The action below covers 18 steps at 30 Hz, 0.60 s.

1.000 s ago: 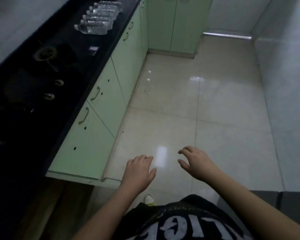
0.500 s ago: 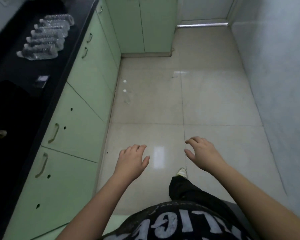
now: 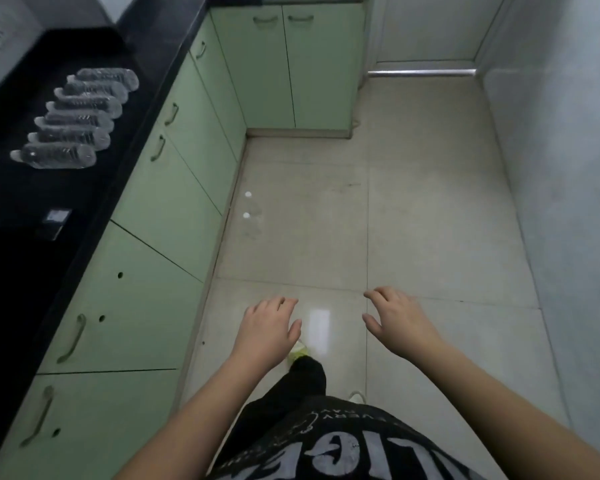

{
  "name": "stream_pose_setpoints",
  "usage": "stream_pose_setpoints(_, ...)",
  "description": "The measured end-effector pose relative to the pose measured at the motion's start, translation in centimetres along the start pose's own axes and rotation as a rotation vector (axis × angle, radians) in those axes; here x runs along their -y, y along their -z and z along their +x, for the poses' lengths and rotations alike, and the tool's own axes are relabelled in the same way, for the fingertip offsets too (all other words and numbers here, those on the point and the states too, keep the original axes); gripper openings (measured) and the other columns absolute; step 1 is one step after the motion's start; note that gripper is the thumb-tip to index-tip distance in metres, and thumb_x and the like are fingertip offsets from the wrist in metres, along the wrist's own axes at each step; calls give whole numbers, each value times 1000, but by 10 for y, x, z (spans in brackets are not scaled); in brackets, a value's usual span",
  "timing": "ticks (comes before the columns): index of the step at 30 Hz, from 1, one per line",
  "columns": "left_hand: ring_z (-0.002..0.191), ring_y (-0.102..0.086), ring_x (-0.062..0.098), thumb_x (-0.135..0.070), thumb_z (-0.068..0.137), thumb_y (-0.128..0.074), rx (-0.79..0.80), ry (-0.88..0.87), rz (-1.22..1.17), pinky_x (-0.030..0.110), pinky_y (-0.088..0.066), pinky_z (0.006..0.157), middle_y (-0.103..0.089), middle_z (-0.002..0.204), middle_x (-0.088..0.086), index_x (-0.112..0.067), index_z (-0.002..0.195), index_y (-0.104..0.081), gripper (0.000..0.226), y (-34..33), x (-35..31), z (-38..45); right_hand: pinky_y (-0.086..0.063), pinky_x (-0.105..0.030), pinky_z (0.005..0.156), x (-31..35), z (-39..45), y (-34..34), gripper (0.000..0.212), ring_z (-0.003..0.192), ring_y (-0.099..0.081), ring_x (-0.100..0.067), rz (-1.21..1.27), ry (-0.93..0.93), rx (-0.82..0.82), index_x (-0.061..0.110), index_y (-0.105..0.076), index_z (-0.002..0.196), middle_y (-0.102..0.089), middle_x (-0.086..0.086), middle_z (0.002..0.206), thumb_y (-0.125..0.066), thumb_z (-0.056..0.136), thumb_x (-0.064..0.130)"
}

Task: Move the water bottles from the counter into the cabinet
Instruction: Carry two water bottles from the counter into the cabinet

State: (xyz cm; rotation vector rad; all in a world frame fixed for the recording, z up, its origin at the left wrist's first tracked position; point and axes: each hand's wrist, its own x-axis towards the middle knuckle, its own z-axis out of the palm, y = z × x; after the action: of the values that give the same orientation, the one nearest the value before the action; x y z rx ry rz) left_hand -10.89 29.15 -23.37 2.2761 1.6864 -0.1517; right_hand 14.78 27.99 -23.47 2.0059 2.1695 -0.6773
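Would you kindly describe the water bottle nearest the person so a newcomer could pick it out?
Find the black counter along the left, above the green cabinets. A row of clear bottles lies there on their sides. The nearest bottle ends the row, closest to the small dark square object.

Clear, ridged plastic water bottles (image 3: 73, 116) lie on a glossy black counter (image 3: 32, 188) above pale mint-green cabinet doors (image 3: 174, 188) with dull metallic handles (image 3: 73, 337), beside a beige tiled floor (image 3: 413, 220), while a black shirt (image 3: 326, 445) bears white lettering and what may be a yellowish-green shoe (image 3: 299, 351).
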Motion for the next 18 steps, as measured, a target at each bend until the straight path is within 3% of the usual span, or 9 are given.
stream_pose_setpoints(7, 115, -54, 22, -40, 94, -47, -88, 85, -47, 38, -43, 91, -58, 128, 1, -20, 136, -50, 46, 22, 66, 112, -35, -36, 106, 34, 136, 43, 52, 129, -42, -23, -47, 117, 25, 20, -39, 143, -44, -3, 143, -44, 97, 41)
stream_pose_setpoints(18, 119, -51, 23, -41, 94, -43, -92, 204, -81, 39, -41, 91, -54, 132, 2, -20, 138, -45, 49, 88, 188, 251, -34, -35, 106, 120, 336, 126, 52, 129, -43, -24, -150, 285, -4, 21, -40, 143, -45, -3, 144, -45, 96, 43)
